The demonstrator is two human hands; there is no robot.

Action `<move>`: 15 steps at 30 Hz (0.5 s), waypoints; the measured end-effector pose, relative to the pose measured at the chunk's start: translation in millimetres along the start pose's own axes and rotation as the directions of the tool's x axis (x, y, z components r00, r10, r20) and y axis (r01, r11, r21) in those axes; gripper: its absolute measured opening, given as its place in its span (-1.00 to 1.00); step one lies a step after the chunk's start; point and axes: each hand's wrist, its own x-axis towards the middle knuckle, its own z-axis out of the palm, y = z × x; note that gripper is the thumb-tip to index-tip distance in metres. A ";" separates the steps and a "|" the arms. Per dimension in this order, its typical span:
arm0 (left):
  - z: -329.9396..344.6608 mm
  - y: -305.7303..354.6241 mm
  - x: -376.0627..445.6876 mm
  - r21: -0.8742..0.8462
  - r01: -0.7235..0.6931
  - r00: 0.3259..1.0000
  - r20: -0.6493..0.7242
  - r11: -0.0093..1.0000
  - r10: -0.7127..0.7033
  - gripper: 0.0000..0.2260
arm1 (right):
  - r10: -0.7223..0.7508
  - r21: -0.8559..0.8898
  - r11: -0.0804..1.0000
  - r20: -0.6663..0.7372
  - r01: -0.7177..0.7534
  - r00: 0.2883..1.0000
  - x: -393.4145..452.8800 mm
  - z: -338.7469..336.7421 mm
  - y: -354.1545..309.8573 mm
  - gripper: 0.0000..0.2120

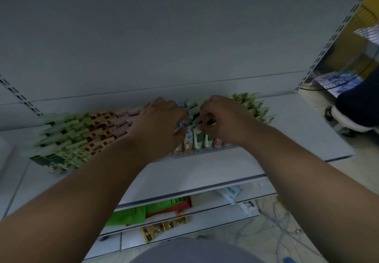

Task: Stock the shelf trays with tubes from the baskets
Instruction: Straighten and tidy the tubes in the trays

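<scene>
You are looking at a dim, bluish scene with flat light and no hard shadows. The wide lens bows the shelf (215, 168) edges and stretches your forearms near the frame. Motion blur smears the tubes (67, 137) at left and the far right corner. The brightest patch is the yellow area (367, 14) at upper right.

Tubes (196, 137) behind both hands mostly hidden — left tray rows (67, 139) blurred

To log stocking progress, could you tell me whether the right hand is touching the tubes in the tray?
Touching: the head view shows the right hand with fingers curled onto the tubes.
</scene>
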 end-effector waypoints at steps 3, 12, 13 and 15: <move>3.7 -1.4 13.3 -0.035 0.008 1.000 -0.006 0.999 -0.009 -0.74 | 0.001 0.001 1.000 -0.048 -0.001 0.999 2.4 -9.3 12.6 -0.90; -1.0 11.5 65.3 -0.017 0.113 0.963 0.247 0.993 -0.105 -0.64 | -0.057 -0.042 0.997 0.112 0.062 0.992 22.1 -21.4 35.0 -0.88; 0.0 10.9 67.5 -0.014 0.101 0.958 0.271 0.995 -0.094 -0.65 | -0.055 -0.043 0.997 0.120 0.061 0.991 23.8 -21.1 34.8 -0.89; 3.9 9.4 69.3 -0.003 0.065 0.957 0.284 0.998 -0.061 -0.67 | -0.059 -0.055 0.996 0.129 0.066 0.990 27.3 -20.9 33.6 -0.92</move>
